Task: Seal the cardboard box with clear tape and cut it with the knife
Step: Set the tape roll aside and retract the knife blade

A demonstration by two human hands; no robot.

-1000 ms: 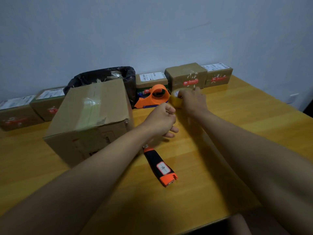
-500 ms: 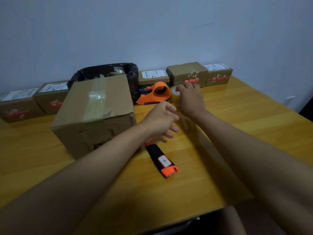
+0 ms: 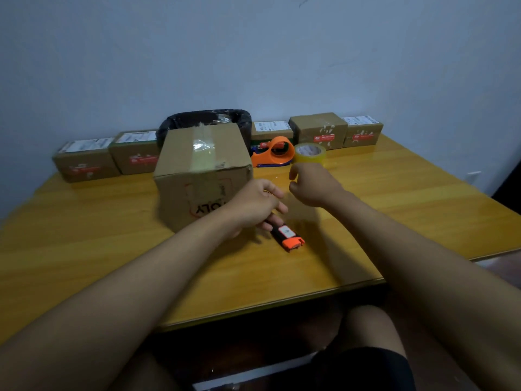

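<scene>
The cardboard box (image 3: pixel 203 170) stands at the table's middle left, with a strip of clear tape running over its top and down its front. The black and orange knife (image 3: pixel 288 236) lies on the table just right of the box. My left hand (image 3: pixel 255 206) is curled over the knife's far end, its fingers touching the handle; whether it grips the knife is unclear. My right hand (image 3: pixel 310 186) hovers empty with loosely curled fingers, just in front of the roll of clear tape (image 3: pixel 310 153), which lies flat on the table.
An orange tape dispenser (image 3: pixel 273 153) sits left of the roll. A bin with a black liner (image 3: pixel 208 121) stands behind the box. Several small labelled parcels (image 3: pixel 318 131) line the wall. The wooden table's (image 3: pixel 423 210) front edge is close to my knees.
My right hand has let go of the tape roll and drawn back toward me. My left hand has dropped onto the knife's far end. The view has pulled back and up.
</scene>
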